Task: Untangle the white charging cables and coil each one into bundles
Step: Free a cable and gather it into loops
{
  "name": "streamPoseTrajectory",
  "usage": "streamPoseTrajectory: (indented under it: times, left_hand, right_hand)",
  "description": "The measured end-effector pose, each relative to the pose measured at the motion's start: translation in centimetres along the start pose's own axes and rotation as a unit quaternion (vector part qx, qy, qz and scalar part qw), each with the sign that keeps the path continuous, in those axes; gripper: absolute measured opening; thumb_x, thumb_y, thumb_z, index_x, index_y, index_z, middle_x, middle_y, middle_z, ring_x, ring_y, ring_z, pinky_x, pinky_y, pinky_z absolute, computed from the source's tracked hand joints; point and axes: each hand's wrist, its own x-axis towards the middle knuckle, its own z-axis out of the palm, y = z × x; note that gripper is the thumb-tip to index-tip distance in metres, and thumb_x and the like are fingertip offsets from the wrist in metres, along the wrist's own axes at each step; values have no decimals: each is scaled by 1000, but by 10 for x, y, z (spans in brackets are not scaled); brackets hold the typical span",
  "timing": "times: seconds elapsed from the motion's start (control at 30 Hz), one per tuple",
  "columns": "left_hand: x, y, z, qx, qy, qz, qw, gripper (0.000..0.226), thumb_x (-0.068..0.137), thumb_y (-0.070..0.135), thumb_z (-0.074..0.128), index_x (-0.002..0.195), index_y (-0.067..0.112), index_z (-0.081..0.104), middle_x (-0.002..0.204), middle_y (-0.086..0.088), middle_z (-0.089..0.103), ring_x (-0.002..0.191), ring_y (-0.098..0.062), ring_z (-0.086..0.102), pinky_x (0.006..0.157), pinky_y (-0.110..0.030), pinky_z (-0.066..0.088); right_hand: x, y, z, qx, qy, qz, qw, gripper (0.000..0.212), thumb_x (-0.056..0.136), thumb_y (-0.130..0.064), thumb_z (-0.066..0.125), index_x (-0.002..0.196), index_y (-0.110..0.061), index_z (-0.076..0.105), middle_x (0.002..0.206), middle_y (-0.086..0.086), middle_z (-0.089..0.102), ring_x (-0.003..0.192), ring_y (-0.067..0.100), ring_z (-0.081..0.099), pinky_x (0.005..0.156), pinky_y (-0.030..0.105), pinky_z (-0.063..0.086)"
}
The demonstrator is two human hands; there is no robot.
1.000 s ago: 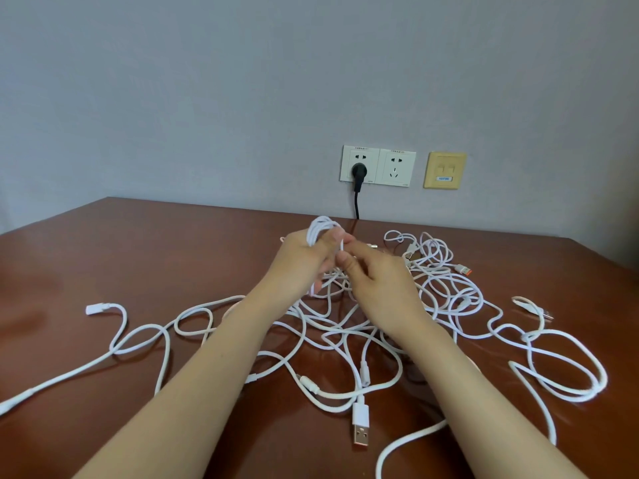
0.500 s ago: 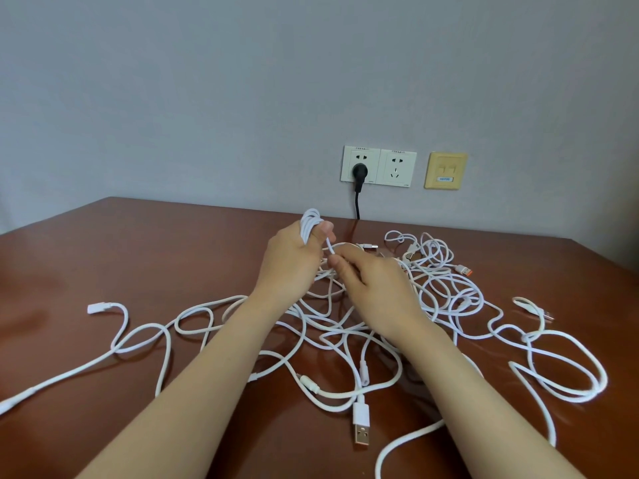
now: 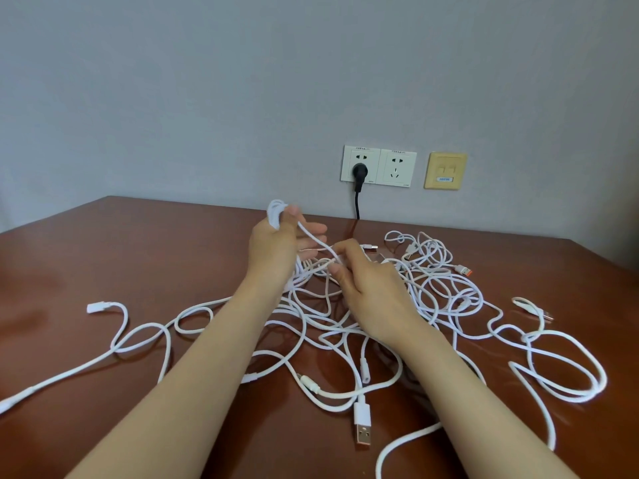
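We face a grey wall (image 3: pixel 207 81) that fills the upper half of the view, and below it a reddish-brown table (image 3: pixel 103 264) runs from edge to edge. Across the middle and right of the table top the white charging cables (image 3: pixel 313 319) lie in a loose tangle. Their loops cross one another, and single runs trail away to the left edge and toward the near right corner.

Two bare forearms reach in from below, over the tangle. The left hand (image 3: pixel 276 250) is raised above the far side of the heap. Its thumb is clamped over a small coil (image 3: pixel 275 212) of white cable wrapped at the top of the hand, while its other fingers stretch out to the right. We see a strand (image 3: pixel 316 240) run down from that coil to the right hand (image 3: pixel 370 292), which is just beside the left. There the thumb and forefinger pinch the strand and the remaining fingers are curled under.

On the wall behind sits a white double socket (image 3: pixel 378 166), with a yellow wall plate (image 3: pixel 445 170) just to its right. A black plug (image 3: pixel 359 170) is in the left outlet, and its cord drops behind the table edge.

Smaller still are the cable ends. A USB plug (image 3: pixel 363 426) lies near us between the arms, an orange-tipped connector (image 3: pixel 465 270) at the far right, and a white connector (image 3: pixel 96 307) out to the left.
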Motion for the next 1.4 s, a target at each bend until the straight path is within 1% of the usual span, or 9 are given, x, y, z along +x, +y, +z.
streamPoseTrajectory:
  times: [0.1, 0.23, 0.43, 0.57, 0.7, 0.9, 1.07, 1.27, 1.4]
  left_hand:
    - [8, 10, -8, -176, 53, -51, 982, 30, 102, 25, 36, 76, 11, 44, 43, 4, 54, 41, -10, 61, 47, -22, 54]
    - [21, 18, -30, -336, 78, -91, 934, 36, 103, 31, 33, 71, 15, 39, 35, 8, 32, 27, -4, 32, 35, -12, 38]
    - [23, 4, -28, -115, 105, -89, 984, 34, 102, 28, 37, 70, 16, 41, 47, 5, 34, 26, -4, 27, 34, -9, 27]
    - [23, 2, -26, 26, 111, -56, 992, 33, 99, 31, 42, 70, 17, 47, 51, 4, 39, 26, -4, 32, 37, -16, 31]
    - [14, 3, -17, 192, 28, -1, 981, 35, 98, 33, 43, 69, 16, 50, 54, 0, 46, 27, -6, 37, 39, -19, 34]
    - [3, 5, -12, 314, -142, 37, 938, 52, 90, 59, 28, 67, 18, 49, 33, 9, 43, 30, -2, 39, 52, -26, 35]
    - [-6, 4, -6, 326, -290, 53, 898, 98, 44, 96, 9, 71, 19, 62, 58, -5, 54, 53, -9, 52, 55, -12, 42]
    - [-11, 8, -8, 197, -352, -56, 913, 44, 67, 56, 52, 71, 13, 61, 43, 3, 45, 33, -7, 33, 36, -14, 31]
    - [-9, 7, -12, 112, -354, -86, 925, 37, 68, 42, 58, 70, 7, 46, 39, 0, 36, 30, -7, 26, 33, -12, 25]
  right_hand:
    - [-2, 1, 1, 17, 17, 0, 1000, 25, 98, -32, 41, 119, -18, 39, 65, -5, 56, 67, 24, 57, 72, 30, 31]
    - [-3, 3, 1, 38, 23, 6, 999, 18, 97, -30, 45, 111, -19, 40, 60, -8, 53, 63, 24, 56, 73, 32, 36]
    - [-1, 7, 2, 28, 24, -34, 999, 11, 96, -21, 51, 102, -21, 60, 46, -21, 49, 56, 0, 49, 77, 28, 33]
    - [1, 1, -1, 163, 20, -15, 986, 13, 91, -26, 58, 92, -27, 71, 67, -10, 62, 65, 7, 55, 69, 26, 43]
    - [3, -9, -5, 271, 8, 0, 962, 22, 89, -17, 61, 78, -35, 67, 60, -5, 59, 54, 5, 51, 61, 25, 43]
    - [5, -15, -17, 429, 36, 97, 897, 23, 90, -6, 55, 75, -20, 66, 43, -7, 44, 41, 1, 37, 40, 10, 31]
    - [9, -13, -21, 467, 84, 132, 871, 15, 86, -5, 60, 75, -13, 67, 42, -7, 47, 40, 3, 38, 43, 13, 32]
    - [7, -11, -29, 456, 80, 166, 871, 16, 80, 4, 62, 77, -11, 67, 40, -6, 51, 39, 1, 44, 44, 11, 37]
    - [8, -9, -31, 510, 52, 175, 840, 29, 82, 1, 63, 104, -15, 54, 47, -4, 50, 36, 4, 36, 41, 15, 32]
